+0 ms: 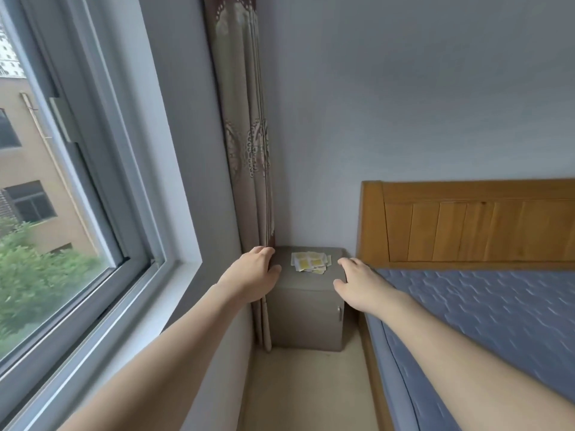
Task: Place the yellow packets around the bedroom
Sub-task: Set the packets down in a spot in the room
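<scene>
A small heap of yellow-and-white packets [310, 262] lies on top of a grey bedside cabinet [306, 309] in the room's corner. My left hand [253, 275] grips the cabinet's left top edge, thumb on top and fingers around the side by the curtain. Over on the right top edge, my right hand [357, 283] rests with its fingers curled over the corner. Neither hand touches the packets, which lie between them toward the back of the top.
A patterned curtain [249, 150] hangs against the cabinet's left side. A window with a white sill [102, 309] runs along the left wall. A bed with a blue mattress [485, 325] and wooden headboard [466, 222] is on the right. A narrow strip of beige floor [308, 390] leads to the cabinet.
</scene>
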